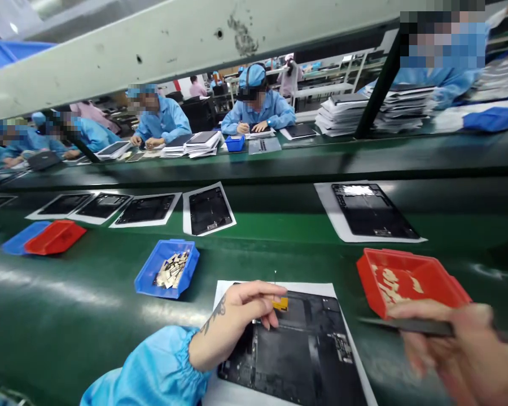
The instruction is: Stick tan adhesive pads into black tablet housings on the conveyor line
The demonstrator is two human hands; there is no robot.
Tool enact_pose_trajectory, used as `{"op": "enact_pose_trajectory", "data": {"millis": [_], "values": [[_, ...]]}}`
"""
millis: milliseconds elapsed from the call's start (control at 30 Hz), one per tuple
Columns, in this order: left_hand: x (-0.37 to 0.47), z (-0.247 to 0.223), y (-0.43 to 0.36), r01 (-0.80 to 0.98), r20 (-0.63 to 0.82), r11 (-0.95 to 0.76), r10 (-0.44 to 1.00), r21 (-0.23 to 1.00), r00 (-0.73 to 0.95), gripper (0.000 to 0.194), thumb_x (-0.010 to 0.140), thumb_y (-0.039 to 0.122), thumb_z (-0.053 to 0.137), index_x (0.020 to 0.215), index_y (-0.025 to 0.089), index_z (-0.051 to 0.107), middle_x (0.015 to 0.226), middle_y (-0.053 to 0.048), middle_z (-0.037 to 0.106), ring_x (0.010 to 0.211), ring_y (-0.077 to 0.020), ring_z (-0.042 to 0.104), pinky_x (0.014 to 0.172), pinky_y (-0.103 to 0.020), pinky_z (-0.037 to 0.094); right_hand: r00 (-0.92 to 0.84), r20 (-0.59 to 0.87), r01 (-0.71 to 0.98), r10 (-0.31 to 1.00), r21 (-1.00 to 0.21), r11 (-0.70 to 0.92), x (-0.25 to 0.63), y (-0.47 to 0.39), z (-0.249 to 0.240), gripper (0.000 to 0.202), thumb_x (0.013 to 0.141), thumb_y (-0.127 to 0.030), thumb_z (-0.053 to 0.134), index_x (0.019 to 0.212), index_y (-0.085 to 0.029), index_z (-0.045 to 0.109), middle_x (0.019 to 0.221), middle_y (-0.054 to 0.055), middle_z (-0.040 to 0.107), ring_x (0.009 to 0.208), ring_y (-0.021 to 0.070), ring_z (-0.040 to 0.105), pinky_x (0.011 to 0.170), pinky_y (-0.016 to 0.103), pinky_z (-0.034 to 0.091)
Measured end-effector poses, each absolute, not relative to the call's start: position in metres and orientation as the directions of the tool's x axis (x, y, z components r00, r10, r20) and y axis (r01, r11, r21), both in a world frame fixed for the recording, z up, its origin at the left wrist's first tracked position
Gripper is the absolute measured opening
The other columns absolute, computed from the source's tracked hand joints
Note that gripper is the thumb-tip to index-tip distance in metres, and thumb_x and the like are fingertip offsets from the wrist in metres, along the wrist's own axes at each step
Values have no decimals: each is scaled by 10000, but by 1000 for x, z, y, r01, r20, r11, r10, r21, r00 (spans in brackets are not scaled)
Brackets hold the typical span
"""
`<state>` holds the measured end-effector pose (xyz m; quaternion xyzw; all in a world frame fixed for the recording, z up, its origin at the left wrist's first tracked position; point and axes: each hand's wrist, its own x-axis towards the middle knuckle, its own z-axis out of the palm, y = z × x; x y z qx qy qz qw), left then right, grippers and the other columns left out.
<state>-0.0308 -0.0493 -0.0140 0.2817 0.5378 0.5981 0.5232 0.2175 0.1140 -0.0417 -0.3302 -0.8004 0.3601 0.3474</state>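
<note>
My left hand (237, 313) is over a black tablet housing (294, 355) lying on a white sheet (322, 288). Its thumb and fingers are closed on a small orange flat piece (281, 304), partly hidden by the fingertips. My right hand (461, 344), blurred by motion, grips dark tweezers (423, 326) pointing left. Those fingers overlap the near edge of a red bin (438, 282) that holds small pale pieces (390, 285). Left of the housing stands a blue bin (140, 282) with small pale and dark parts (173, 270).
Several black housings on paper, such as one (209, 210) left of centre and another (372, 211) at right, lie along the green belt (271, 220). Another red bin (53, 239) is at left. A pale beam (173, 39) crosses above. Co-workers sit across the line.
</note>
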Motion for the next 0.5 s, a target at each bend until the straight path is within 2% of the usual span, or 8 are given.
{"op": "enact_pose_trajectory", "data": {"millis": [33,67,133,167,233,333,400,500], "values": [[-30,-12,-51,-365,-231,116,929,924,-289,247,801,221,618,1020,164,717,688,-52,653,628,-123,576,635,-239,432,-561,208,215,801,-898,384,208,104,-35,374,962,-443,317,983,-353,680,555,56,575,404,183,572,392,312,503],[-29,-11,-53,-404,-240,111,928,908,-283,248,793,212,624,1017,158,716,682,-52,650,617,-119,571,625,-235,426,-564,179,163,806,-933,321,199,93,-27,267,932,-426,435,1020,-353,677,584,39,599,420,177,586,408,297,525],[-27,-10,-54,-469,-265,114,926,876,-270,250,782,200,634,1012,146,716,680,-54,645,608,-114,566,605,-224,412,-675,205,70,709,-938,338,181,75,-11,179,865,-367,596,1023,-373,680,634,8,621,422,147,593,423,253,543],[-26,-10,-55,-497,-279,121,925,859,-258,251,779,195,636,1012,144,715,682,-54,643,608,-112,564,598,-219,407,-722,247,31,646,-922,387,174,69,-5,205,843,-334,634,1036,-385,678,693,6,638,447,139,609,423,232,543],[-26,-11,-55,-540,-301,135,925,831,-231,253,784,189,633,1020,145,710,695,-54,642,618,-111,563,596,-213,403,-770,340,22,540,-832,555,163,60,5,259,811,-286,672,1049,-388,682,743,10,652,527,147,641,442,210,545],[-28,-12,-56,-586,-321,149,925,797,-201,258,793,184,631,1041,158,699,717,-47,641,631,-105,558,611,-211,405,-774,500,24,389,-591,806,159,53,8,367,768,-220,704,1095,-382,671,807,21,693,693,189,683,570,242,587],[-28,-12,-55,-610,-335,158,924,776,-187,255,787,181,638,1033,160,703,712,-43,636,625,-103,555,610,-211,403,-784,542,-4,302,-492,871,161,51,6,449,766,-204,712,1166,-388,629,883,19,719,811,209,692,681,277,601],[-27,-9,-54,-645,-355,176,922,743,-157,252,760,178,656,1004,155,713,721,-47,634,608,-103,552,591,-215,398,-801,532,-14,277,-478,878,164,50,1,446,820,-268,679,1232,-402,572,922,3,732,882,208,692,794,319,594]]}}
